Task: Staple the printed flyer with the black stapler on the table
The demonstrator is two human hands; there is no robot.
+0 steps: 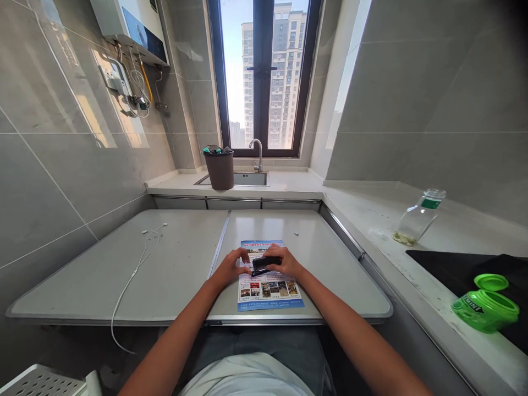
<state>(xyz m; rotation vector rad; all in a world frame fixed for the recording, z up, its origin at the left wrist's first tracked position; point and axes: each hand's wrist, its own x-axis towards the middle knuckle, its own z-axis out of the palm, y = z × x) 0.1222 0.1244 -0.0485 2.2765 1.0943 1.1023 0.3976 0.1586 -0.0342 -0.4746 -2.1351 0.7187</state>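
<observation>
A black stapler (266,262), its upper arm lifted off the base, is over a printed flyer (270,304) with blue borders and small photos. My right hand (287,260) is closed around the stapler's rear part. At the front end, my left hand (233,266) has its thumb and forefinger curved and apart, with the thumb close to or touching the stapler's tip. Whether anything tiny is at those fingertips is too small to see. On the table beyond the flyer's right side lies a small pale piece (296,234).
The white folding table (185,264) has a middle seam. A white cable (138,268) hangs over its front edge. Behind stand a brown bin (219,171) and a sink with a faucet (259,157). On the right counter are a glass bottle (418,217) and a green tub (485,309).
</observation>
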